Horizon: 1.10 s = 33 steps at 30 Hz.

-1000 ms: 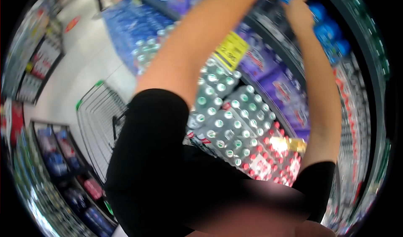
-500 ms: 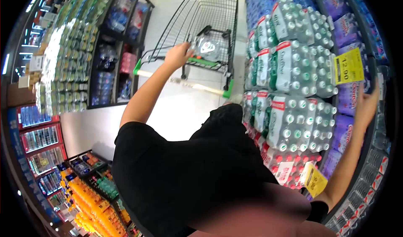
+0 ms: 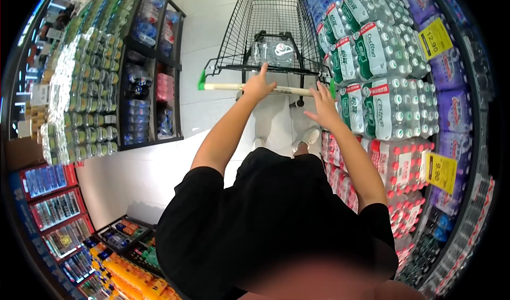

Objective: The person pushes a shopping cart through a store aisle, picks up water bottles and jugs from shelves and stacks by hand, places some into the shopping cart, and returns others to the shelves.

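A wire shopping cart (image 3: 234, 40) with green corners stands in front of me. My left hand (image 3: 258, 86) lies over the middle of its pale handlebar (image 3: 222, 86), index finger stretched forward and thumb out to the side; the other fingers are partly hidden. Over the handlebar's right end is my right hand (image 3: 324, 106), open with fingers spread, beside stacked packs of bottled water (image 3: 372, 50). I cannot tell whether it touches the bar. A clear-wrapped bottle pack (image 3: 281, 50) with a red and white mark shows low in the cart.
Pink-capped bottle packs (image 3: 398, 167) and yellow price tags (image 3: 441, 173) line my right. On the left stand stacked cans (image 3: 85, 93) and a dark shelf (image 3: 151, 61). Orange drinks (image 3: 125, 273) are at lower left. Pale floor (image 3: 204, 18) runs left of the cart.
My right hand has come from the far-right shelf to the handlebar. My left hand has moved right and back onto the bar. The cart now sits straighter in view.
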Each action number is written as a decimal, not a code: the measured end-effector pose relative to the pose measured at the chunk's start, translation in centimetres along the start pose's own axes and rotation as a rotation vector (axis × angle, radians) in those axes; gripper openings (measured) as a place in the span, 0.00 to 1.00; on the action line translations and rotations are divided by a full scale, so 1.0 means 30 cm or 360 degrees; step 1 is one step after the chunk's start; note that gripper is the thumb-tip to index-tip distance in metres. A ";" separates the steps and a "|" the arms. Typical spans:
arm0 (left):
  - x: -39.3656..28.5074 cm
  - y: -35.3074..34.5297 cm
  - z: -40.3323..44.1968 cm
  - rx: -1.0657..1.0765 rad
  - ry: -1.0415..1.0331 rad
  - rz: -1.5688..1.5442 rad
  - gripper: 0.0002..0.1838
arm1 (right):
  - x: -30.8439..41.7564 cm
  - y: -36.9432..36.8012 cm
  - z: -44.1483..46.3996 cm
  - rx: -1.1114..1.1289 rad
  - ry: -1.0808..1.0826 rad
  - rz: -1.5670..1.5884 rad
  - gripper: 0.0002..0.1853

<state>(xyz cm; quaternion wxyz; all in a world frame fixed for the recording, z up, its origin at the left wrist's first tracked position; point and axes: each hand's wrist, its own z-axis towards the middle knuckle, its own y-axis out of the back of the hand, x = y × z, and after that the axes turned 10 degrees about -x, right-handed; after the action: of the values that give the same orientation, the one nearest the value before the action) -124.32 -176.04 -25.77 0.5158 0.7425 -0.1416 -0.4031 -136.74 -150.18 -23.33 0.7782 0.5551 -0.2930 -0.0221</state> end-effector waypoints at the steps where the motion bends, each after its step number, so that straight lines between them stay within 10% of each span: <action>1: 0.002 0.005 -0.053 -0.0007 -0.0054 -0.0030 0.47 | 0.049 -0.026 -0.035 -0.0019 -0.0008 -0.0063 0.46; 8: 0.078 -0.022 -0.536 0.0060 -0.0155 -0.0106 0.49 | 0.298 -0.089 -0.399 0.0168 -0.0137 -0.0261 0.43; 15: 0.127 -0.169 -1.221 -0.0549 -0.0788 0.0131 0.10 | 0.420 -0.158 -0.923 0.0056 -0.0177 -0.0268 0.17; 33: 0.109 -0.419 -2.897 -0.0123 -0.0803 -0.0239 0.13 | 0.901 0.021 -2.459 0.0711 -0.0330 -0.0263 0.06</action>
<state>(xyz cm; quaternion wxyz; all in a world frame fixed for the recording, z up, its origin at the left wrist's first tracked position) -60.11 -116.07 -25.89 0.4608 0.6067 -0.1947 -0.6178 -79.12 -96.88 -26.77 0.5976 0.7300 -0.3226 -0.0771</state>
